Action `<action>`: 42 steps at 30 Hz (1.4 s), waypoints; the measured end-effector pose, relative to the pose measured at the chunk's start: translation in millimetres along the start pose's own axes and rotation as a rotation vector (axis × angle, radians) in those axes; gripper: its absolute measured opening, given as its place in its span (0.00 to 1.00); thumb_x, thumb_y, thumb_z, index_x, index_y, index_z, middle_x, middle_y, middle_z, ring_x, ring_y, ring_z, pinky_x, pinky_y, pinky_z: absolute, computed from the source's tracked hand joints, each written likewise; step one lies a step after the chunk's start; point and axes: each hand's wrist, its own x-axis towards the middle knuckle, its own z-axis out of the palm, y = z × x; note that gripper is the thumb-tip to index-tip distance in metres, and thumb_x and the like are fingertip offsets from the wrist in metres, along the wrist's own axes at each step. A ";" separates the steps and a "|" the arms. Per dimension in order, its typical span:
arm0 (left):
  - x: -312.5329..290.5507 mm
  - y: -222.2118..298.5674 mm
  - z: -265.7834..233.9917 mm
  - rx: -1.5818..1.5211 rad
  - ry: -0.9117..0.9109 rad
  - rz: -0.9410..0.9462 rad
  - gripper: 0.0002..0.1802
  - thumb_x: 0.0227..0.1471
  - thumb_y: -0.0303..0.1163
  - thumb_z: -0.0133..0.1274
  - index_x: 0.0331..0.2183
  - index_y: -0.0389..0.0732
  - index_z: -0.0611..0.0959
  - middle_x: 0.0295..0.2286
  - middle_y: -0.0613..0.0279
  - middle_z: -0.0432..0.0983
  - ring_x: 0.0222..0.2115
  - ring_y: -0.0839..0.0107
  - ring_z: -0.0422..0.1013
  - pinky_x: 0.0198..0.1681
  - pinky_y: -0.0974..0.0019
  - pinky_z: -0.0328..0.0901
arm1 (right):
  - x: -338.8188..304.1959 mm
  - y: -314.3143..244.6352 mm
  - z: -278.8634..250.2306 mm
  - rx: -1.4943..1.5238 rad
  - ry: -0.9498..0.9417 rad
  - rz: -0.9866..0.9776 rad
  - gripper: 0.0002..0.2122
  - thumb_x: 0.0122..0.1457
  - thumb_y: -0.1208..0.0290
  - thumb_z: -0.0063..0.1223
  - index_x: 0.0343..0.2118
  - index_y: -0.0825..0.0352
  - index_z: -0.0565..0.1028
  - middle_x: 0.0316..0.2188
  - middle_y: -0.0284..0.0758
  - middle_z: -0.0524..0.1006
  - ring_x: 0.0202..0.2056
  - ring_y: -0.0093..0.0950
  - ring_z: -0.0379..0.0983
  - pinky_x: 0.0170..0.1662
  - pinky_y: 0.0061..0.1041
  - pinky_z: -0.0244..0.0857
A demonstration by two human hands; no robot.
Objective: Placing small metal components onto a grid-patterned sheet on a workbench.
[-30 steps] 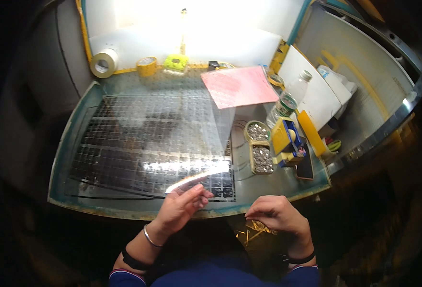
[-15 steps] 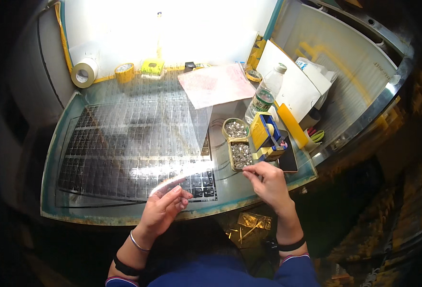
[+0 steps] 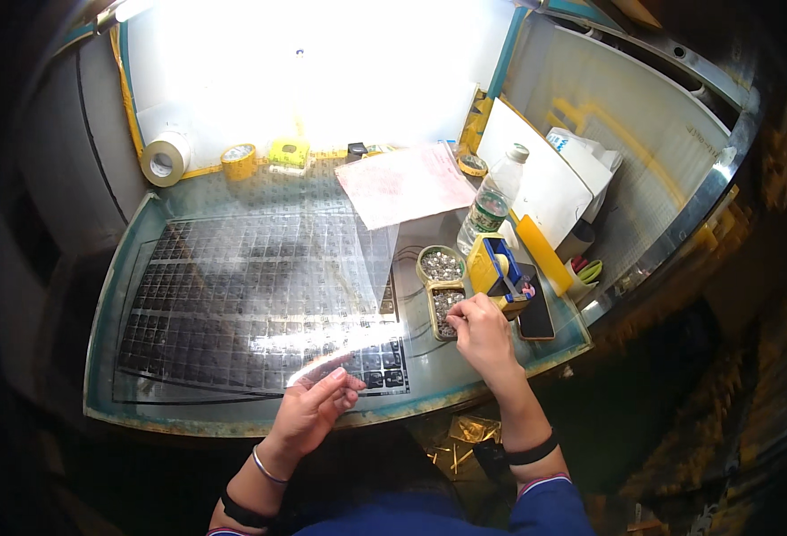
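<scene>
A clear plastic film [image 3: 377,259] lies over a dark sheet printed with a grid of small squares [image 3: 395,379]. My left hand [image 3: 317,406] is at its near edge, thumb and fingers closed on the film's curled-up edge. My right hand [image 3: 484,338] reaches over a rectangular tub [image 3: 434,327] of small silvery bits, its fingertips pinched together down at the bits. Whatever is between those fingertips is too small to make out. A round tub [image 3: 441,264] of similar bits adjoins the rectangular one on the far side.
Right of the tubs are a yellow-and-blue tape dispenser [image 3: 493,268], a phone [image 3: 538,314] and a clear bottle [image 3: 491,205]. A pinkish sheet [image 3: 407,185] lies behind. Tape rolls [image 3: 165,159] line the back edge below a bright panel. Yellow scraps [image 3: 475,429] lie below the table.
My right hand has moved slightly left, from beside the rectangular tub's near end to over its bits. My left hand keeps its hold on the film. The whole view has shifted a little.
</scene>
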 end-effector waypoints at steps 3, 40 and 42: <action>-1.0 -0.1 -0.1 -0.009 0.002 0.005 0.13 0.56 0.28 0.46 0.45 0.40 0.73 0.30 0.55 0.74 0.29 0.75 0.69 0.33 0.73 0.64 | -0.1 0.4 -1.3 0.025 0.010 -0.017 0.02 0.49 0.74 0.56 0.24 0.65 0.76 0.28 0.37 0.71 0.35 0.36 0.68 0.39 0.32 0.63; -0.2 -2.0 -6.3 0.005 -0.028 -0.025 0.15 0.57 0.29 0.46 0.46 0.36 0.71 0.30 0.55 0.75 0.29 0.75 0.69 0.35 0.73 0.64 | -9.0 -42.2 -1.3 0.497 -0.012 -0.075 0.05 0.47 0.80 0.56 0.28 0.68 0.74 0.25 0.39 0.74 0.28 0.36 0.71 0.34 0.30 0.65; 0.3 0.3 -1.2 0.007 -0.017 -0.039 0.12 0.57 0.28 0.45 0.44 0.37 0.72 0.28 0.55 0.74 0.29 0.74 0.68 0.34 0.72 0.64 | -16.8 -61.1 -1.6 0.567 -0.137 -0.232 0.06 0.46 0.80 0.58 0.29 0.66 0.76 0.31 0.36 0.74 0.34 0.33 0.70 0.39 0.28 0.63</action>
